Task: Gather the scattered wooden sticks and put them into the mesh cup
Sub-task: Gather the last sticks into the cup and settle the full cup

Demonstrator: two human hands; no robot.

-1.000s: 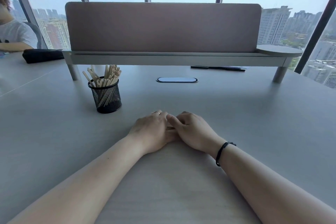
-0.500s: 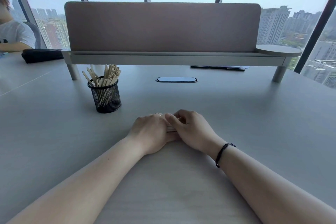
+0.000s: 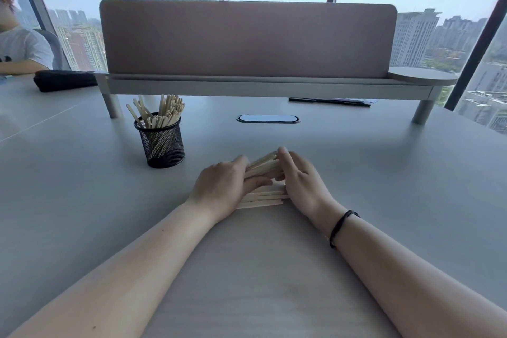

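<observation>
Head view: many pale wooden sticks already stand in the black mesh cup [image 3: 160, 143], while the left hand [image 3: 223, 186] and right hand [image 3: 297, 181] clamp a remaining bundle [image 3: 262, 166] above further sticks [image 3: 260, 199] on the grey counter [image 3: 384, 173].

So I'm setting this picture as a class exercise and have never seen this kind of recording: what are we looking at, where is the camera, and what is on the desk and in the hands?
No machine here: a person works with bare hands, filmed by a camera worn on their head, looking forward and down. The left hand and the right hand press a bundle of wooden sticks between them, raised at one end. More loose sticks lie flat on the grey desk beneath the hands. To the left stands a black mesh cup, already holding many sticks. Behind it is a raised shelf with a pink divider panel. The right wrist wears a black band.
</observation>
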